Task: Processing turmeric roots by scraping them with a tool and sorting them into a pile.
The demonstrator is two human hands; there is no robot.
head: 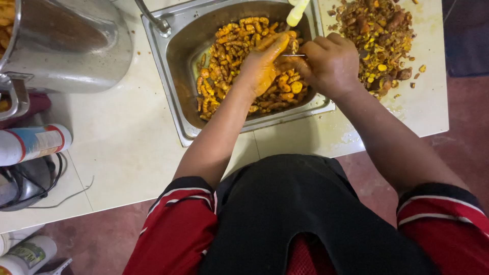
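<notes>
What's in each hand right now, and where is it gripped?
The left hand holds an orange-yellow root piece lengthwise along its fingers. The right hand has a thin knife blade sticking out; its grip on the handle is hidden.

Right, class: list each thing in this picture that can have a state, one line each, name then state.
Left hand: stained yellow, holding a root over the sink.
Right hand: closed on a small knife, blade toward the left hand.
Sink: partly filled with yellow-orange roots.
Peel pile: heaped on the counter, right of the sink.
Large metal pot: upright on the counter.
</notes>
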